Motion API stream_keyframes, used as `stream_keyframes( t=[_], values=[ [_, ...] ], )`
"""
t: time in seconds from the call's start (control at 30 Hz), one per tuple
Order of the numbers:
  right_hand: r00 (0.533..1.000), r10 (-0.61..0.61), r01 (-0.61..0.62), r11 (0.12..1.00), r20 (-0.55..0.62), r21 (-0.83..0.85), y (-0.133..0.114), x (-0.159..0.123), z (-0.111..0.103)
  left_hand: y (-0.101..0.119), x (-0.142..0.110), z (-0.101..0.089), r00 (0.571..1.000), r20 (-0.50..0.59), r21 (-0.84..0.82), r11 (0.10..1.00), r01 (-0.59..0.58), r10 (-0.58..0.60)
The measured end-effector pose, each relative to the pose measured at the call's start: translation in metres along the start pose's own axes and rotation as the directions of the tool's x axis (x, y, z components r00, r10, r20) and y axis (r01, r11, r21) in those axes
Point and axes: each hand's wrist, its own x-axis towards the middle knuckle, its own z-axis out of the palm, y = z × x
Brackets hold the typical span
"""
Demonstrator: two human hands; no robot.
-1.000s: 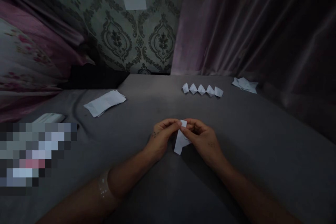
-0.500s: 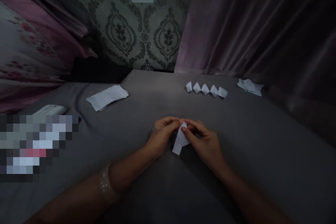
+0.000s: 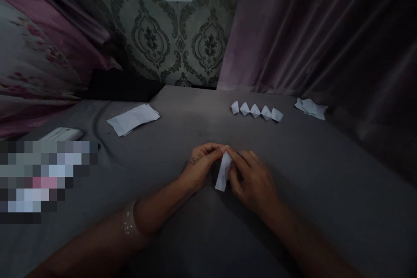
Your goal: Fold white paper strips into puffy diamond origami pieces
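Observation:
A folded white paper strip hangs between my hands, its lower end pointing down toward me. My left hand pinches the strip's top corner between thumb and fingers. From the other side, my right hand holds the same paper, its index finger at the top corner and its thumb behind the strip. Part of the paper is hidden by the right fingers. Beyond my hands, several small folded paper shapes with pointed tops stand in a row on the grey cloth surface.
At the left lies a stack of white paper pieces. More paper pieces lie at the far right by the curtain. A white device and a blurred-out patch are at the left edge. A dark flat item sits at the back.
My right thumb has gone from the front of the paper to behind it, and the right index finger has moved up to the top corner. The side flap no longer shows.

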Motion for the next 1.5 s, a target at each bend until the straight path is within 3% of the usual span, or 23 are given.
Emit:
stream_keyframes(
  t=[0.17, 0.3, 0.4, 0.5, 0.57, 0.63, 0.7, 0.77, 0.93, 1.17, 1.37, 1.5],
  values=[
    [0.997, -0.038, 0.051, 0.98, 0.07, -0.192, -0.006, 0.0, 0.0, -0.003, 0.004, -0.003, 0.999, 0.032, -0.03, 1.0, 0.004, -0.003],
    [0.994, -0.015, 0.036, 0.98, 0.106, -0.196, -0.012, 0.0, -0.002, -0.006, 0.008, -0.005, 0.995, 0.093, -0.128, 0.99, 0.055, -0.043],
    [0.994, 0.026, -0.017, 0.996, 0.104, -0.088, -0.013, 0.0, -0.007, -0.004, 0.009, -0.005, 0.993, 0.103, -0.155, 0.985, 0.076, -0.06],
    [0.986, 0.139, -0.158, 0.962, 0.096, 0.225, -0.01, 0.004, -0.012, -0.001, 0.008, -0.005, 0.989, 0.129, -0.129, 0.988, 0.083, -0.066],
    [0.938, 0.318, -0.341, 0.793, 0.134, 0.504, -0.005, 0.008, -0.015, -0.001, 0.007, -0.004, 0.988, 0.142, -0.108, 0.992, 0.072, -0.057],
    [0.834, 0.497, -0.51, 0.53, 0.239, 0.677, -0.001, 0.013, -0.016, -0.002, 0.007, -0.004, 0.99, 0.139, -0.084, 0.995, 0.046, -0.034],
    [0.737, 0.58, -0.604, 0.334, 0.347, 0.724, 0.002, 0.016, -0.015, -0.004, 0.006, -0.005, 0.993, 0.122, -0.048, 0.999, 0.004, 0.001],
    [0.705, 0.579, -0.633, 0.252, 0.41, 0.732, 0.002, 0.017, -0.013, -0.006, 0.006, -0.005, 0.992, 0.121, 0.002, 0.999, -0.043, 0.042],
    [0.678, 0.581, -0.648, 0.186, 0.449, 0.738, -0.002, 0.016, -0.007, -0.006, 0.002, -0.002, 0.987, 0.119, 0.093, 0.988, -0.122, 0.111],
    [0.644, 0.612, -0.659, 0.139, 0.459, 0.739, 0.006, 0.017, -0.004, -0.004, -0.001, -0.001, 0.989, 0.144, 0.086, 0.995, -0.044, 0.031],
    [0.661, 0.585, -0.674, 0.186, 0.47, 0.715, 0.003, 0.018, -0.008, -0.006, 0.003, -0.003, 0.996, 0.089, 0.085, 0.996, -0.019, 0.012],
    [0.67, 0.552, -0.666, 0.153, 0.496, 0.73, 0.005, 0.016, -0.004, -0.006, 0.005, -0.003, 0.998, 0.046, 0.136, 0.989, -0.058, 0.052]
  ],
)
